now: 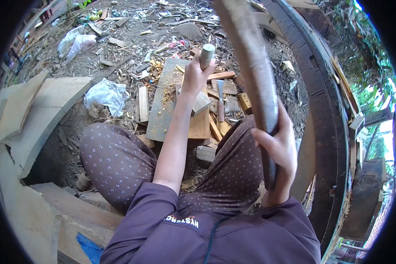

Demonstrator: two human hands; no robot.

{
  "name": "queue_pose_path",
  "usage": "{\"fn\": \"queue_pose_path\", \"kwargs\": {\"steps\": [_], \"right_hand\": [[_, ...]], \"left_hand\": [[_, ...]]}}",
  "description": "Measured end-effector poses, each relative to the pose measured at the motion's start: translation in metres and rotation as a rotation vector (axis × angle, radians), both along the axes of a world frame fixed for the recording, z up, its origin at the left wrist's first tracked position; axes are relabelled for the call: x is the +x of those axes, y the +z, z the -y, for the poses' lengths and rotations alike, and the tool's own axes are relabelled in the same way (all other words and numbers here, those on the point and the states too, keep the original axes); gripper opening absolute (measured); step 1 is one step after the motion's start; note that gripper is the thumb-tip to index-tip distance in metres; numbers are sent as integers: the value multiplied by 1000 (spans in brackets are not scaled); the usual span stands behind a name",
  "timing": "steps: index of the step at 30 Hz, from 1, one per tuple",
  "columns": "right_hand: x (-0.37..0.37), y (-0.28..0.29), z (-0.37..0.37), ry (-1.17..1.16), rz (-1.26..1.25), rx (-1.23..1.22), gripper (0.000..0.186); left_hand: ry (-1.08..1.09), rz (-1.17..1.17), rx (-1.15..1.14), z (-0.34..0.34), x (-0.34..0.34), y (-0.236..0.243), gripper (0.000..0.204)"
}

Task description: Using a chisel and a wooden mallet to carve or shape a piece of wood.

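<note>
My left hand (pixel 194 75) is closed round a chisel, whose pale round wooden handle end (pixel 207 53) points up; its blade is hidden behind the hand and forearm. Just below the hand, a small pale wood block (pixel 201 104) sits on a thicker wooden block (pixel 199 125). A long, smooth wooden club (pixel 257 66) stands raised in my right hand (pixel 280 143), fingers wrapped round its narrower lower end. Its top is blurred and cut off by the picture's edge. Beside the blocks, a grey board (pixel 163 103) carries wood shavings.
Another chisel-like tool (pixel 221 100) lies right of the blocks among wood offcuts. Crumpled plastic bags (pixel 106 97) lie on the littered dirt to the left. Curved pale planks (pixel 53 103) stand at the left, and a large dark curved timber (pixel 323 97) rises at the right.
</note>
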State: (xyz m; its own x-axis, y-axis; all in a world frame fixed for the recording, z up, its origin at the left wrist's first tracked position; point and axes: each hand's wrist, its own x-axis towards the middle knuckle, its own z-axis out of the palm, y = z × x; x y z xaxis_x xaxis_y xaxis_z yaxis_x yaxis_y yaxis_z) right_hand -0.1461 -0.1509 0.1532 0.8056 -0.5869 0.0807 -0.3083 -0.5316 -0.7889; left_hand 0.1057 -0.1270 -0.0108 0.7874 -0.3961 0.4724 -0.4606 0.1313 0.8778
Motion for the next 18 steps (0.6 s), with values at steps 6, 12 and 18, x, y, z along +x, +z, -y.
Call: {"fn": "queue_pose_path", "kwargs": {"steps": [6, 12, 18], "right_hand": [[17, 45, -14, -113, 362, 167, 61], [26, 23, 12, 134, -271, -157, 73], [29, 68, -8, 31, 88, -12, 66]], "left_hand": [[2, -50, -14, -2, 5, 5, 32], [16, 51, -37, 2, 2, 3, 34], [-10, 35, -124, 0, 3, 2, 32]]}}
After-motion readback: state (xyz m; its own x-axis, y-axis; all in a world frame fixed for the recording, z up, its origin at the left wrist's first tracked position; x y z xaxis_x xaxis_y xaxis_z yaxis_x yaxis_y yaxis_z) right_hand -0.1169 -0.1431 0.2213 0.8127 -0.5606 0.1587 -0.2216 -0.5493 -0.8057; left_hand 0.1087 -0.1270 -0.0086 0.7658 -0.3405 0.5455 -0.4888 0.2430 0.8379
